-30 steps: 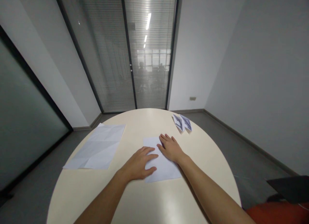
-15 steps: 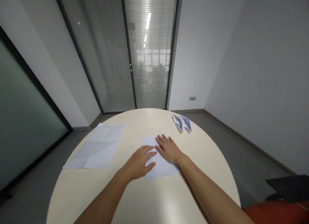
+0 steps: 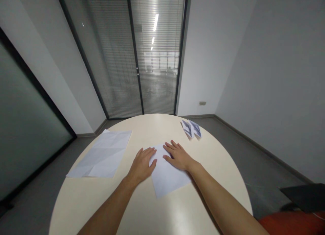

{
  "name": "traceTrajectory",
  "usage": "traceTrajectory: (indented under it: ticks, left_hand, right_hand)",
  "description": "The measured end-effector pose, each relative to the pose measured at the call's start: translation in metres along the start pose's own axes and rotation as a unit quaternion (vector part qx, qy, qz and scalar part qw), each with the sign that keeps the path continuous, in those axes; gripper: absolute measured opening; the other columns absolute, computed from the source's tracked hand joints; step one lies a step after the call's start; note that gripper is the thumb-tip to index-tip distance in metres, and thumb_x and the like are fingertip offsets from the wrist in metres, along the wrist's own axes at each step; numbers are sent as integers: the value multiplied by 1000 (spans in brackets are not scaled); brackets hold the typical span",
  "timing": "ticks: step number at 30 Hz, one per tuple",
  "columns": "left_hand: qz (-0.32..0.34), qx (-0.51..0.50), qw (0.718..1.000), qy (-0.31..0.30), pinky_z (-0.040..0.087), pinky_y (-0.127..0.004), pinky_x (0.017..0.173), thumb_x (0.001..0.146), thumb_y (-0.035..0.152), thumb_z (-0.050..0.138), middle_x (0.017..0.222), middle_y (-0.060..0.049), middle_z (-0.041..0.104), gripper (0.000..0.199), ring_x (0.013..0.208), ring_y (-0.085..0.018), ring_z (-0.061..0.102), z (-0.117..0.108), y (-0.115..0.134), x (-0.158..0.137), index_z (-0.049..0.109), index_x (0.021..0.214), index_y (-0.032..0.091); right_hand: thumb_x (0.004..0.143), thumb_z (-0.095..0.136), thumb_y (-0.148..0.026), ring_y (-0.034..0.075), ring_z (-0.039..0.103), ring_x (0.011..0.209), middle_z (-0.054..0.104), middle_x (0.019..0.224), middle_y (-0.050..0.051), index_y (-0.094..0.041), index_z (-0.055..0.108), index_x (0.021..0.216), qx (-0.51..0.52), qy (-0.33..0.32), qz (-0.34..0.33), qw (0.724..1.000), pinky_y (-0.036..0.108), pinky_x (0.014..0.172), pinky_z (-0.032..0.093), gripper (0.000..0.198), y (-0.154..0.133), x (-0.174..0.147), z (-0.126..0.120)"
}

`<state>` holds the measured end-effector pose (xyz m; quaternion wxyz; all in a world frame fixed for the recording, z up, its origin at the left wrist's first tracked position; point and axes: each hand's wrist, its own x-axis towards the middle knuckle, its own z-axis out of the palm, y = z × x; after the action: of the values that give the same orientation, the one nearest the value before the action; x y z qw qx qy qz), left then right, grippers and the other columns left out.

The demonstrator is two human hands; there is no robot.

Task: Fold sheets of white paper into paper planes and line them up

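Note:
A white sheet of paper lies on the round table in front of me, turned slightly askew. My left hand rests at its left edge, fingers stretched out and thumb apart, the fingertips over the paper's upper left part. My right hand lies flat across its upper right part with the fingers spread. Both hands are open and grip nothing. Parts of the sheet's far and right edges are hidden under my right hand and forearm.
The round cream table carries a larger creased white sheet at left. Two small folded printed papers stand near the far right edge. A dark flat object and something red are beyond the table at lower right.
My left hand has slid left and slightly away from me, off the paper's middle. The sheet has turned a little, its near corner now closer to me. My right hand has barely moved.

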<state>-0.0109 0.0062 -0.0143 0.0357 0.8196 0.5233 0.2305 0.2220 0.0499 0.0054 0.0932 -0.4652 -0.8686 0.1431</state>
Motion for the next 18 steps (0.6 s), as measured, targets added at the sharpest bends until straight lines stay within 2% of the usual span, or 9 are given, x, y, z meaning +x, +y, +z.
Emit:
traceTrajectory:
  ticks: [4, 9, 12, 18]
  left_hand:
    - [-62, 31, 997, -31, 30, -53, 120, 98, 29, 51, 150, -11, 53, 40, 141, -25, 47, -1, -1, 2, 61, 136, 20]
    - [-73, 72, 993, -52, 27, -56, 121, 102, 28, 44, 154, -8, 49, 40, 144, -25, 44, -3, 3, 2, 58, 140, 25]
    - [-86, 102, 990, -41, 23, -58, 122, 101, 26, 44, 153, -9, 51, 40, 142, -26, 45, -3, 5, 2, 58, 139, 24]
    - [-117, 188, 975, 3, 23, -59, 119, 100, 23, 42, 144, -14, 59, 39, 126, -31, 58, -10, 7, 0, 64, 132, 17]
  right_hand:
    - [102, 38, -57, 36, 16, 154, 33, 163, 9, -21, 41, 155, -4, 9, -16, 1000, 58, 123, 15, 64, 0, 0, 1]
    - [103, 39, -50, 35, 18, 153, 39, 160, 10, -22, 49, 150, -14, 39, -1, 999, 58, 122, 18, 55, 1, 0, 1]
    - [101, 43, -52, 35, 19, 153, 39, 160, 11, -22, 50, 149, -8, 44, -14, 999, 58, 122, 17, 57, -1, 0, -1]
    - [96, 51, -60, 37, 25, 151, 40, 159, 12, -23, 54, 146, 20, 27, -104, 994, 58, 122, 20, 63, -13, -2, -4]
